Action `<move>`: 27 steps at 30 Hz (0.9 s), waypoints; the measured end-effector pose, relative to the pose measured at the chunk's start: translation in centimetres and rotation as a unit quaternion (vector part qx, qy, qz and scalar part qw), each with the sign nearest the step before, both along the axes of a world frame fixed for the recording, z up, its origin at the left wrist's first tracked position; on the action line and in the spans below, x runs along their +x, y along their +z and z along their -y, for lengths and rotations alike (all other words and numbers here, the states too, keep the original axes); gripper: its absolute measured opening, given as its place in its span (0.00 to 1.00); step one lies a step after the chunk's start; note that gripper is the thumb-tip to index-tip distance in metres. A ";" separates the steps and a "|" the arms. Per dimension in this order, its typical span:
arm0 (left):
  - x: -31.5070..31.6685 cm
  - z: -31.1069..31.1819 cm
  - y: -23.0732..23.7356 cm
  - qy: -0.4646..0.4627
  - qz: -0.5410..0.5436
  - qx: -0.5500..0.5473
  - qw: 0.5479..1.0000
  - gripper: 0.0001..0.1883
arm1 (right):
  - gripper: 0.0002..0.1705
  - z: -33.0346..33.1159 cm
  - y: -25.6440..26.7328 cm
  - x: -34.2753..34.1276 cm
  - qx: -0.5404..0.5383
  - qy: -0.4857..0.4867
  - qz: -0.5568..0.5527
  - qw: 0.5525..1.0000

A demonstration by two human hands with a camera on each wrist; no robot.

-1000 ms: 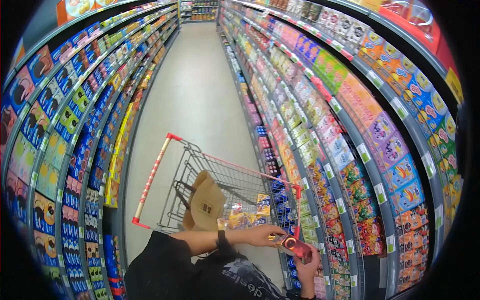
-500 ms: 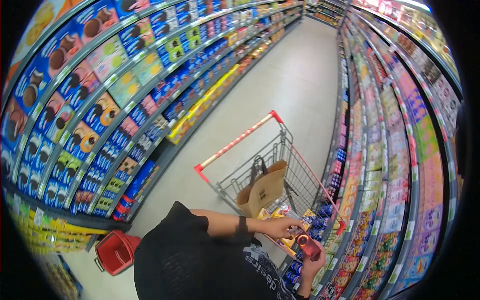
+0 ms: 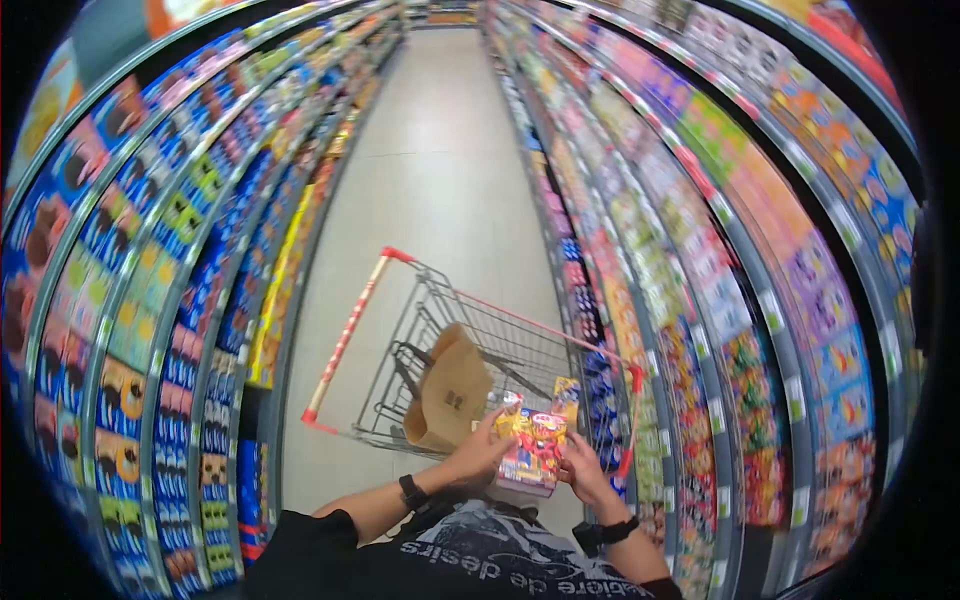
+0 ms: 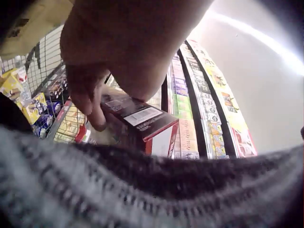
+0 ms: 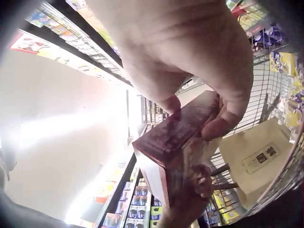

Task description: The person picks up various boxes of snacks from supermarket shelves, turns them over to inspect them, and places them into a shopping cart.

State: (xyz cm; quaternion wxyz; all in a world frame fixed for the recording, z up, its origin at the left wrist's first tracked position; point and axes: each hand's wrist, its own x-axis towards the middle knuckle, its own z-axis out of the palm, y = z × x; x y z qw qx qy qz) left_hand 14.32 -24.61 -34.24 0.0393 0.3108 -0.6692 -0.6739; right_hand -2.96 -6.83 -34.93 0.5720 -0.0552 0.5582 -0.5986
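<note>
Both hands hold a box [image 3: 533,450] in front of the chest, its red, yellow and white printed face showing in the head view. My left hand [image 3: 482,448] grips its left side and my right hand [image 3: 580,468] its right side. In the left wrist view, a dark side of the box [image 4: 135,116] with a white barcode label shows below the left fingers. Seen from the right wrist, the box [image 5: 178,130] looks dark red, with the right thumb and fingers on opposite sides of it.
A wire shopping cart [image 3: 345,345] with red corners stands just ahead, carrying a brown paper bag [image 3: 452,390] and yellow packets [image 4: 34,110]. Stocked shelves line the aisle: blue cookie packs [image 3: 185,350] on the left, colourful candy bags [image 3: 755,370] on the right.
The box has been turned from its dark red side to its bright printed face, and both hands have shifted to its two sides. The head view swung left and came back.
</note>
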 end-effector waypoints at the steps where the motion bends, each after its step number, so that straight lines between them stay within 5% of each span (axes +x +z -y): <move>1: -0.8 0.1 -1.3 -0.025 0.009 0.009 1.000 0.35 | 0.30 -0.5 -0.5 0.1 0.023 0.003 0.012 1.000; 5: -4.3 -0.2 -4.4 -0.099 0.027 0.061 0.993 0.32 | 0.21 -2.9 -2.1 -0.2 0.019 -0.037 0.076 0.996; 15: -12.5 -1.4 -6.1 -0.317 0.062 0.001 0.946 0.25 | 0.25 -6.9 -1.5 -0.1 0.094 -0.160 0.079 0.979; 17: -13.5 -1.9 -7.2 -0.333 0.075 0.044 0.939 0.24 | 0.25 -8.4 -3.7 -0.3 0.073 -0.182 0.110 0.974; 21: -15.2 -2.5 -1.6 -0.334 0.115 0.093 0.931 0.25 | 0.25 -9.0 -2.1 -0.7 0.085 -0.197 0.110 0.970; 27: -16.1 -2.6 -4.1 -0.323 0.124 0.091 0.934 0.24 | 0.26 -9.6 -2.3 -0.9 0.080 -0.210 0.107 0.968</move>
